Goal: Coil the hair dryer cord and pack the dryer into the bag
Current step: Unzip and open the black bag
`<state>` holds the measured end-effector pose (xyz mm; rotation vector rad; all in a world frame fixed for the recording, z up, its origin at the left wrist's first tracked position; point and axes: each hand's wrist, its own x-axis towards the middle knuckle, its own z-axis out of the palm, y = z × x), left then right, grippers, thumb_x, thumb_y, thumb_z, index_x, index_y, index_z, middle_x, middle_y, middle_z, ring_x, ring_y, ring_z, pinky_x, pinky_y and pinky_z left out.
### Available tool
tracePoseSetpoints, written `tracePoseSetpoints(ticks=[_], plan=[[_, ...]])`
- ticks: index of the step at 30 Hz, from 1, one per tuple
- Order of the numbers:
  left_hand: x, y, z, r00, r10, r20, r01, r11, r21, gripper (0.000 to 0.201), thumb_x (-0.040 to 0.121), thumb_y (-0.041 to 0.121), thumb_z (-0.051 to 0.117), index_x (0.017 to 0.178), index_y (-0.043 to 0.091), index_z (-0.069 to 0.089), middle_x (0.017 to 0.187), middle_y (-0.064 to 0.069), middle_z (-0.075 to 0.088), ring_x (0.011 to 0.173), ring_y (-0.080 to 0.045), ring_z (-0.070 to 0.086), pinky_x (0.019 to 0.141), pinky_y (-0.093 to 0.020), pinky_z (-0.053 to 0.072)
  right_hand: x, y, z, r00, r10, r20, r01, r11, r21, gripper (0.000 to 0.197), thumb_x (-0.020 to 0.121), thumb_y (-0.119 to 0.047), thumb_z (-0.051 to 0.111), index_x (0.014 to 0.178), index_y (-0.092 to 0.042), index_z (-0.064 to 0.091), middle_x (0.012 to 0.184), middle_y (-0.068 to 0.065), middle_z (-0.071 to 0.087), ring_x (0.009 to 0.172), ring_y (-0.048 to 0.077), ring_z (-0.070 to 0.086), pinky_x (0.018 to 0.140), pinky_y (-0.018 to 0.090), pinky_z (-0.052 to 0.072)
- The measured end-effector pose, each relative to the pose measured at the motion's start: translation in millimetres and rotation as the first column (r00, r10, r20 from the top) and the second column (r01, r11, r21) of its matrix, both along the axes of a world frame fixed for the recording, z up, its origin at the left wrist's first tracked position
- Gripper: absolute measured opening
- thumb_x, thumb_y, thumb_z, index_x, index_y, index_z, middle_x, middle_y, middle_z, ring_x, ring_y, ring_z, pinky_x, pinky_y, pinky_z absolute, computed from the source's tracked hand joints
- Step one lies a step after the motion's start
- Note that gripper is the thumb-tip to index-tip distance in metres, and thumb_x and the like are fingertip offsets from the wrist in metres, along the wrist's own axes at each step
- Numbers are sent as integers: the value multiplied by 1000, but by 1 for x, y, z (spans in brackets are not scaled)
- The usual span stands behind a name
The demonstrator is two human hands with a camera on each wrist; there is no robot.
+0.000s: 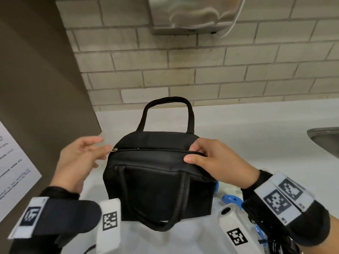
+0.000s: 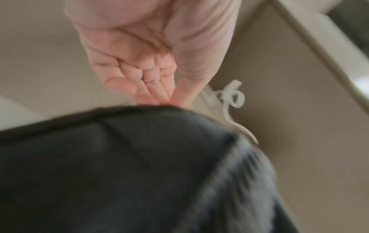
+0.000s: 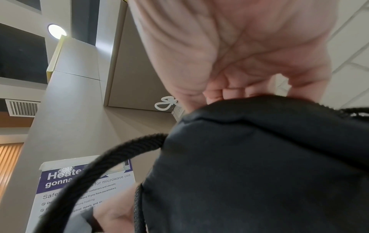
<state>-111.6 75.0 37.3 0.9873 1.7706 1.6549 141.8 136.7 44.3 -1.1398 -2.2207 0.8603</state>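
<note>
A black fabric bag (image 1: pixel 157 189) stands on the white counter (image 1: pixel 238 125), and its top zipper (image 1: pixel 152 149) runs closed with the pull at the left end. My right hand (image 1: pixel 194 153) pinches the bag's top at the zipper's right end, thumb on the front and fingers on top. Beside the zipper pull hovers my left hand (image 1: pixel 99 149), fingers loose and holding nothing. In the blurred left wrist view, that left hand (image 2: pixel 167 97) has its fingertips at the bag (image 2: pixel 119 165) edge. The right wrist view has the right hand (image 3: pixel 229 93) curled over the bag (image 3: pixel 259 157). No dryer or cord shows.
One bag handle (image 1: pixel 168 101) stands upright and the other (image 1: pixel 165 224) hangs down the front. A brown panel (image 1: pixel 36 88) with a printed notice (image 1: pixel 14 165) rises on the left. A steel sink (image 1: pixel 324 142) lies at the right. A metal wall unit (image 1: pixel 192 13) hangs on the tiles above.
</note>
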Motion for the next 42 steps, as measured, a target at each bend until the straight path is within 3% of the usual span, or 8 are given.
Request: tracePoseSetpoints(ticks=[8,14,17,20,25,29,33,42], plan=[[-37,-6,-88,949,-12,316,143,907,-395,33,84,3,52,117,3,51,71,-1,58,51,-11,51,46,-23,33,6,-1,0,999,31,41,-31,1000,6,20,87,-28,54,70,-33,45,73,-11,53,67,3,49,58,15,34],[-12,-15,-35,951,87,-297,-123,987,-105,20,79,7,64,75,26,56,97,-10,61,86,-22,56,78,-28,42,5,0,6,999,54,1,-54,998,-16,4,84,-33,56,84,-30,53,90,-5,63,83,10,58,80,31,48],[1,-13,5,821,26,-570,54,991,124,24,76,8,67,73,31,60,91,11,56,82,5,53,73,-1,37,-7,-6,16,978,115,177,-104,992,-73,55,63,-56,66,110,-32,50,109,-10,60,97,9,57,89,33,49],[12,13,25,565,-271,-779,320,943,-96,25,74,12,68,70,36,62,107,22,47,108,-1,43,94,-13,28,-16,-14,23,875,116,470,-155,987,46,83,56,-61,70,125,-32,36,117,-11,51,104,11,51,87,30,45],[20,44,26,194,-685,-702,403,708,-580,35,78,17,67,100,42,57,140,11,29,132,-15,20,106,-25,15,-30,-17,22,813,133,567,-281,942,183,38,72,-38,67,99,-26,44,82,-8,49,77,15,46,59,29,38],[18,54,28,25,-599,-800,309,766,-564,31,80,17,61,107,30,50,125,8,41,108,-16,46,86,-28,39,-34,-18,22,780,213,588,-375,911,168,36,74,-21,61,61,-30,29,61,-9,40,54,8,40,47,24,32],[9,65,24,-49,-435,-899,228,872,-434,17,81,7,52,91,19,43,106,-3,48,74,-19,45,49,-22,25,-30,-26,27,748,386,540,-458,889,-2,26,72,-11,59,64,-25,39,58,-5,44,51,10,42,48,24,34],[0,76,9,-30,-285,-958,151,946,-286,28,74,-3,56,94,13,45,108,-11,49,84,-31,51,52,-34,33,-27,-32,44,745,487,456,-503,859,-94,25,74,-23,68,79,-21,44,58,-7,46,50,2,47,46,16,37]])
